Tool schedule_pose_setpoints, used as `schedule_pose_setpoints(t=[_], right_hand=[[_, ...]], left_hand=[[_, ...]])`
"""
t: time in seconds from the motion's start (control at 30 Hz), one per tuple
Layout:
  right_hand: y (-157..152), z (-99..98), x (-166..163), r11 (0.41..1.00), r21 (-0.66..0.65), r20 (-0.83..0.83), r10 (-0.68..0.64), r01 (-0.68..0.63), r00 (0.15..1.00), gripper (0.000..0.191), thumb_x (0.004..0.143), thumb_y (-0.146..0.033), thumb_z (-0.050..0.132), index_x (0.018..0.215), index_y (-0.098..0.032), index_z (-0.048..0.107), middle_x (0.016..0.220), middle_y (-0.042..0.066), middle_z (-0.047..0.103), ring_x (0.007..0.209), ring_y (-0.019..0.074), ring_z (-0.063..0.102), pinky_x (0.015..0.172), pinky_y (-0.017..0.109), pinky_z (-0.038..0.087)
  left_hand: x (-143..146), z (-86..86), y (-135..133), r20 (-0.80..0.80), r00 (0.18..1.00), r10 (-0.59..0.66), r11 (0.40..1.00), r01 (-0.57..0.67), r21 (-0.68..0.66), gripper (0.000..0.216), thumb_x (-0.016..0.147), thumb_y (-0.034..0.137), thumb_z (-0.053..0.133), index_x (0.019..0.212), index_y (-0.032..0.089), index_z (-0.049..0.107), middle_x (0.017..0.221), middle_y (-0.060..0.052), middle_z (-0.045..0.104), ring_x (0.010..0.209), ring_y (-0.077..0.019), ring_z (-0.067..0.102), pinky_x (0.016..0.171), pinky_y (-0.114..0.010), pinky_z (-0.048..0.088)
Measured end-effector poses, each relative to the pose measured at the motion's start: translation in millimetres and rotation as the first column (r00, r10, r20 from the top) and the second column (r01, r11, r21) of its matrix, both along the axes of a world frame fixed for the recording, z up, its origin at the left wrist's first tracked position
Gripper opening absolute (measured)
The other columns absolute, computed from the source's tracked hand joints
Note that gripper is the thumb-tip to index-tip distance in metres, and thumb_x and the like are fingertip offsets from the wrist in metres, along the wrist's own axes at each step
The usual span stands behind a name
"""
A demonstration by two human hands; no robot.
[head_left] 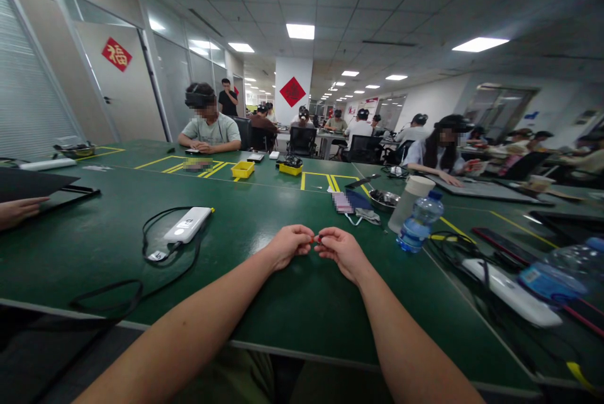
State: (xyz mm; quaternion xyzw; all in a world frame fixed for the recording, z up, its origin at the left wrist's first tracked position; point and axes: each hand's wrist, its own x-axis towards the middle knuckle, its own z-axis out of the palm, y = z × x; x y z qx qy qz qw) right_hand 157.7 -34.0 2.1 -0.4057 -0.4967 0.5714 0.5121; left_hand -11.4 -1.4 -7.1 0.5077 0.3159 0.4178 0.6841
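Just above the green table (245,278), my left hand (289,246) and my right hand (343,253) meet fingertip to fingertip. Both are closed in a pinch on a small red and dark piece (315,240). It is too small and too covered by fingers to name its kind, and I cannot tell whether it is one part or two. To the left of my hands lies a white power bank (189,225) with a black cable (163,215) plugged into it.
Right of my hands stand a pale tumbler (409,202) and a water bottle (421,223). Beyond them sits a metal bowl (384,198). Two yellow trays (243,170) lie farther back. Another bottle (561,272) lies at right. A co-worker's hand (21,210) rests at far left.
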Motion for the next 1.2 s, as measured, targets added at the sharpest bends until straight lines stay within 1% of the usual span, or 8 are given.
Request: schedule_pose_setpoints(t=[0.13, 0.27, 0.43, 0.5, 0.63, 0.73, 0.87, 1.2], right_hand=[[-1.5, -0.7, -0.6, 1.0, 0.003, -0.006, 0.025, -0.025, 1.0, 0.024, 0.069, -0.024, 0.063, 0.091, -0.017, 0.056, 0.085, 0.006, 0.066, 0.07, 0.0153, 0.066, 0.059, 0.024, 0.052], [-0.5, -2.7, 0.7, 1.0, 0.006, -0.007, 0.019, -0.019, 1.0, 0.023, 0.07, -0.022, 0.062, 0.091, -0.016, 0.057, 0.083, 0.006, 0.066, 0.068, 0.0138, 0.065, 0.059, 0.023, 0.052], [2.6, -5.8, 2.0, 1.0, -0.004, -0.006, 0.002, -0.002, 1.0, 0.022, 0.071, -0.022, 0.062, 0.091, -0.016, 0.057, 0.081, 0.006, 0.066, 0.065, 0.0135, 0.065, 0.057, 0.023, 0.053], [3.8, -6.8, 2.3, 1.0, -0.01, 0.023, -0.017, 0.017, 1.0, 0.022, 0.071, -0.022, 0.062, 0.091, -0.016, 0.057, 0.081, 0.006, 0.066, 0.062, 0.0129, 0.065, 0.054, 0.022, 0.052], [5.5, -7.1, 2.1, 0.997, -0.061, 0.063, -0.039, 0.043, 0.997, 0.021, 0.072, -0.024, 0.062, 0.09, -0.015, 0.058, 0.08, 0.007, 0.066, 0.061, 0.0128, 0.065, 0.055, 0.023, 0.053], [5.7, -6.3, 1.6, 0.994, -0.101, 0.045, -0.033, 0.038, 0.998, 0.022, 0.076, -0.032, 0.057, 0.089, -0.014, 0.059, 0.079, 0.008, 0.065, 0.061, 0.0138, 0.065, 0.055, 0.025, 0.053], [5.6, -6.0, 1.8, 0.994, -0.104, 0.002, -0.03, 0.03, 1.0, 0.024, 0.079, -0.036, 0.051, 0.088, -0.015, 0.059, 0.078, 0.007, 0.064, 0.063, 0.0151, 0.066, 0.056, 0.026, 0.053], [4.5, -2.1, 2.1, 0.995, -0.065, -0.014, -0.071, 0.07, 0.997, 0.019, 0.072, -0.018, 0.056, 0.091, -0.015, 0.059, 0.088, 0.01, 0.068, 0.073, 0.019, 0.067, 0.059, 0.027, 0.054]], left_hand=[[2.1, -0.6, -1.6, -0.008, 1.0, -0.017, 1.0, 0.017, -0.025, 0.016, 0.069, 0.014, 0.065, 0.085, 0.011, 0.061, 0.08, -0.007, 0.065, 0.06, -0.008, 0.06, 0.059, -0.02, 0.05], [4.0, -1.5, -0.8, 0.054, 0.999, 0.006, 1.0, -0.005, -0.017, 0.016, 0.069, 0.013, 0.066, 0.083, 0.008, 0.062, 0.082, -0.01, 0.065, 0.066, -0.0095, 0.062, 0.067, -0.02, 0.051], [3.1, -3.0, 0.4, 0.027, 0.999, 0.021, 1.0, -0.02, -0.012, 0.018, 0.07, 0.017, 0.067, 0.084, 0.008, 0.062, 0.077, -0.009, 0.065, 0.057, -0.008, 0.059, 0.057, -0.018, 0.05], [2.8, -3.6, 1.0, 0.02, 0.999, 0.033, 0.999, -0.032, -0.033, 0.016, 0.07, 0.018, 0.067, 0.08, 0.007, 0.062, 0.077, -0.009, 0.065, 0.058, -0.0082, 0.06, 0.058, -0.018, 0.051], [2.0, -3.4, 4.1, 0.052, 0.998, 0.042, 0.989, -0.034, -0.144, 0.014, 0.074, 0.02, 0.063, 0.077, 0.006, 0.062, 0.075, -0.011, 0.065, 0.064, -0.0111, 0.062, 0.065, -0.02, 0.053], [1.1, -2.1, 6.5, 0.08, 0.996, 0.035, 0.972, -0.016, -0.234, 0.024, 0.081, 0.028, 0.054, 0.079, 0.005, 0.062, 0.076, -0.013, 0.065, 0.062, -0.0123, 0.063, 0.064, -0.022, 0.054], [0.7, -0.6, 7.5, 0.093, 0.995, 0.03, 0.963, -0.004, -0.268, 0.034, 0.084, 0.034, 0.048, 0.078, 0.004, 0.061, 0.076, -0.015, 0.066, 0.062, -0.0137, 0.064, 0.062, -0.022, 0.054], [-0.8, 2.5, 5.1, 0.202, 0.979, 0.024, 0.967, 0.029, -0.253, 0.035, 0.083, 0.035, 0.05, 0.083, 0.002, 0.062, 0.083, -0.017, 0.065, 0.07, -0.0159, 0.065, 0.067, -0.023, 0.054]])
